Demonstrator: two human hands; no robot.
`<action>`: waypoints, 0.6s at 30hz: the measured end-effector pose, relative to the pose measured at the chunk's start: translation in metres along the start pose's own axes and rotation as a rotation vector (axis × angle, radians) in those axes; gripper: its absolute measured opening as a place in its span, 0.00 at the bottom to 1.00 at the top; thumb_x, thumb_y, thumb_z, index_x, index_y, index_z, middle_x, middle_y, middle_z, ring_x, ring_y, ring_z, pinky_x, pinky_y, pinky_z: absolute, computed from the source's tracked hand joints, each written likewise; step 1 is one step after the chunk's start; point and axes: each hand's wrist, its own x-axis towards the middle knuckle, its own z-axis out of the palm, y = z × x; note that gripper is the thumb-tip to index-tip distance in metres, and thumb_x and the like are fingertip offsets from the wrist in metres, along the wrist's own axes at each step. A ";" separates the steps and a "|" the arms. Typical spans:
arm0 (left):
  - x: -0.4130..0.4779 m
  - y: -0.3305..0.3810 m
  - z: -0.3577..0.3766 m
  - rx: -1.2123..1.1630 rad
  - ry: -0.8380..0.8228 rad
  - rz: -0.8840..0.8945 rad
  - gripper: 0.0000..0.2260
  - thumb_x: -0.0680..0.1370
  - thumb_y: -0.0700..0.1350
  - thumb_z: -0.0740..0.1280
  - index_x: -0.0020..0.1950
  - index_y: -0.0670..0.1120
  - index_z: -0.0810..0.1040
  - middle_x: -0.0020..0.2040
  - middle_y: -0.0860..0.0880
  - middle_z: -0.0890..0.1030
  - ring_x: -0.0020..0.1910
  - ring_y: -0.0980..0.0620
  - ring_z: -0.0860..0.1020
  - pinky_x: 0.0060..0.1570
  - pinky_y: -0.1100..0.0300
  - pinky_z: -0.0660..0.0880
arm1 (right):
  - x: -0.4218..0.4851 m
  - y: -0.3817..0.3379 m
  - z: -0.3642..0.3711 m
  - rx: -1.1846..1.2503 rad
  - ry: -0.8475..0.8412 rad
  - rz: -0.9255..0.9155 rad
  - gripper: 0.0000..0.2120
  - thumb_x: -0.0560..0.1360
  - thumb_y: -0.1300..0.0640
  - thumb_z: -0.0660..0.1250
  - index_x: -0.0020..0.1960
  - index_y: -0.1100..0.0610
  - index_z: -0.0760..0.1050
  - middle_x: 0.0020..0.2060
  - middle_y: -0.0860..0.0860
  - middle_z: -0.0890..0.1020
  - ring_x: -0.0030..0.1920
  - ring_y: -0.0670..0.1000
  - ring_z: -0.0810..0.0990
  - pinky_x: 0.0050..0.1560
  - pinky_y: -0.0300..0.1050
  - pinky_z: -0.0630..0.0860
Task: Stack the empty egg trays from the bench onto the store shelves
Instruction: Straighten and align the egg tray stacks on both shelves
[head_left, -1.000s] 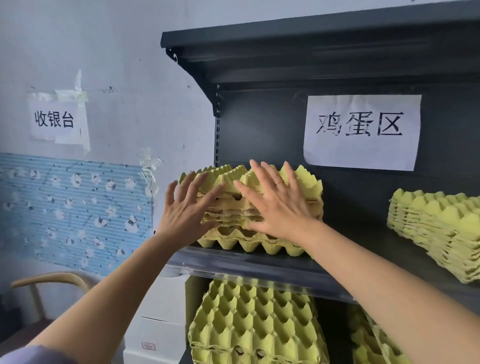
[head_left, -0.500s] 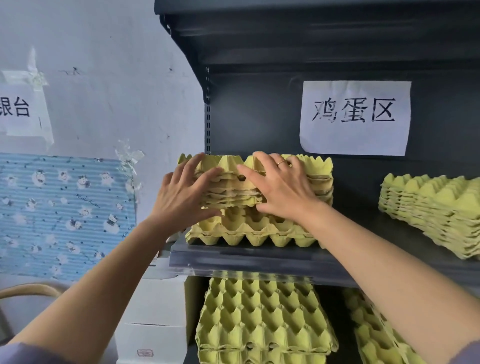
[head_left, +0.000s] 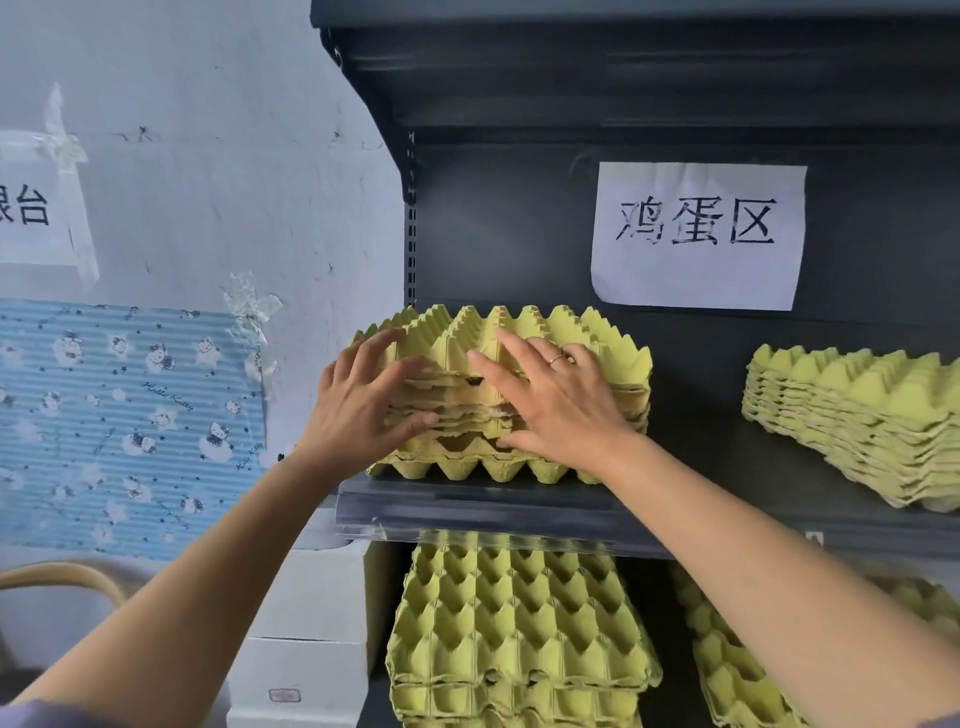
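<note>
A stack of yellow-green egg trays (head_left: 608, 358) sits on the dark metal shelf (head_left: 467, 506), at its left end. My left hand (head_left: 358, 405) presses flat against the stack's front left side with spread fingers. My right hand (head_left: 556, 400), with a ring on one finger, lies flat on the front and top of the same stack. Neither hand curls round a tray. The lower front of the stack shows between and below my hands.
A second tray stack (head_left: 852, 421) lies on the same shelf to the right. Two more stacks (head_left: 519, 634) (head_left: 727, 675) sit on the shelf below. A paper sign (head_left: 696, 234) hangs on the back panel. White boxes (head_left: 306, 639) and a chair back (head_left: 62, 577) stand lower left.
The tray stack has slid further back onto the shelf and now sits level. Both hands followed it, staying flat against its front.
</note>
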 end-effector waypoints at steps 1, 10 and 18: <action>0.000 0.004 0.001 -0.089 0.012 -0.062 0.29 0.71 0.73 0.51 0.64 0.57 0.65 0.71 0.46 0.61 0.68 0.42 0.61 0.61 0.43 0.63 | -0.001 0.000 -0.002 0.021 0.015 -0.001 0.48 0.63 0.31 0.68 0.75 0.50 0.55 0.71 0.57 0.68 0.64 0.58 0.74 0.58 0.59 0.72; 0.018 0.032 -0.002 -0.526 0.252 -0.501 0.29 0.75 0.54 0.64 0.73 0.48 0.62 0.74 0.43 0.54 0.73 0.46 0.55 0.70 0.50 0.55 | -0.025 0.041 -0.025 0.393 0.098 0.767 0.30 0.77 0.41 0.59 0.74 0.54 0.61 0.72 0.56 0.63 0.70 0.58 0.64 0.63 0.55 0.67; 0.026 0.023 -0.003 -0.921 0.155 -0.872 0.26 0.76 0.53 0.68 0.69 0.51 0.61 0.60 0.42 0.74 0.52 0.41 0.78 0.43 0.48 0.79 | -0.037 0.050 -0.012 1.371 0.007 1.122 0.16 0.78 0.48 0.62 0.64 0.51 0.74 0.59 0.48 0.79 0.58 0.50 0.76 0.52 0.44 0.70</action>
